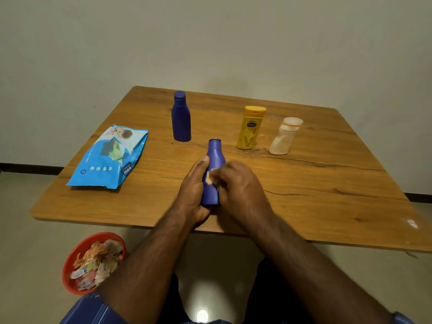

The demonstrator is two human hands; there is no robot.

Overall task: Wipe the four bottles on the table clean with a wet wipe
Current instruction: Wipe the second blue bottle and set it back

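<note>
we have one blue bottle [214,169] off the counter [315,183], held tilted over the near edge around the middle, neck pointing toward the far edge. the left hand [194,190] makes the holding grip: fingers curled round the body from the left, thumb along the shoulder. the right hand [238,185] pinches a small wad of wet wipe [208,177] against the bottle's face; only a pale scrap of it shows between the two hands.

step in hand, as we judge it: wiping the body of this bottle. to do it well we keep the left grip firm near the base, turn the bottle a little between strokes so the whole girth gets covered, and run the wipe from shoulder to base, then over the neck. the wad looks small, so we should unfold it for a fresh face.

the held bottle: matte deep blue, narrow neck, body flaring toward the base; the neck end looks pale, and we cannot tell if the cap is on.

the other three stand upright toward the far edge: a second blue bottle [181,118] with cap on at far left, a yellow bottle [251,128] right of centre, and just beside it a pale bottle [284,136] with visible grime. the wipes pack [109,155] lies at the left edge. a red bowl of scraps [93,263] sits on the floor below the near-left corner.
</note>
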